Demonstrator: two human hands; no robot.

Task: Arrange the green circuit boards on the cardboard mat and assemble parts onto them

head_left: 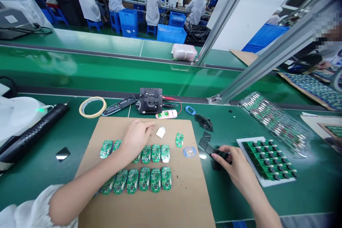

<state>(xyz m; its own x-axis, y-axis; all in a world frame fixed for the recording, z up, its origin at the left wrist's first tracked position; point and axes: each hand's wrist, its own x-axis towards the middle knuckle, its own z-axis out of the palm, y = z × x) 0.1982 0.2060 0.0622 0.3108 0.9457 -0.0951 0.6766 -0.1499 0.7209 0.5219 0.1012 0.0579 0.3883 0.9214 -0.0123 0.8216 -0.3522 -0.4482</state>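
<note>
My left hand (137, 137) is over the upper part of a brown cardboard sheet (187, 192), its fingers curled together. Anything inside them is hidden. Just right of its fingertips lies a small white square (160, 132). Two rows of small green circuit boards (144, 178) lie below that hand, some covered by my forearm. At the sheet's right, my right hand (236, 162) pinches a dark square piece (224, 155). More thin black squares (203, 143) are scattered beside its fingertips. A lone circuit board (179, 140) and a clear, blue-rimmed oval piece (189, 152) lie between the hands.
Behind the sheet are a tape roll (93, 107), a black device (151, 100) with a red wire and a blue oval frame (190, 110). At right stand a stacked board panel (269, 159) and clear tray (275, 123). A black electric screwdriver (34, 130) lies left. People work beyond.
</note>
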